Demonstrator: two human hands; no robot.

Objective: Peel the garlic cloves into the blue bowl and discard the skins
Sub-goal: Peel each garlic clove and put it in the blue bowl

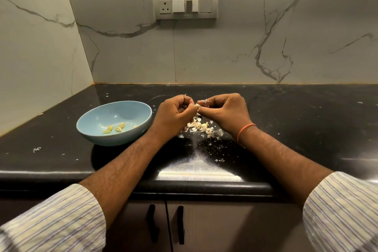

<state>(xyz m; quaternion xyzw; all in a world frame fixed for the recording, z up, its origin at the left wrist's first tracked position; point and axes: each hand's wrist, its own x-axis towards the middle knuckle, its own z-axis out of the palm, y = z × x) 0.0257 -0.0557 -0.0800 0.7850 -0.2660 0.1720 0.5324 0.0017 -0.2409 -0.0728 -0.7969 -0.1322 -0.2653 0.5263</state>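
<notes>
Fingertips of the left hand [176, 111] and right hand [224, 111] meet just above the tabletop [306, 129], pinching one garlic clove [196, 105] between them, papery skin flaring beside it. The clove looks small, light and likely slippery once bare; gripping its ends seems safest. Skins [204, 129] pile beneath; the blue bowl [92, 129] just left holds peeled cloves [114, 128].

A black speckled desk [296, 129] runs along a wall of pale marble tiles [245, 51] with dark veins. A grey switch plate [185, 5] on the wall carries a socket at its left end and several switches. Below the desk edge are two cupboard doors [214, 229] with black handles [181, 224].
</notes>
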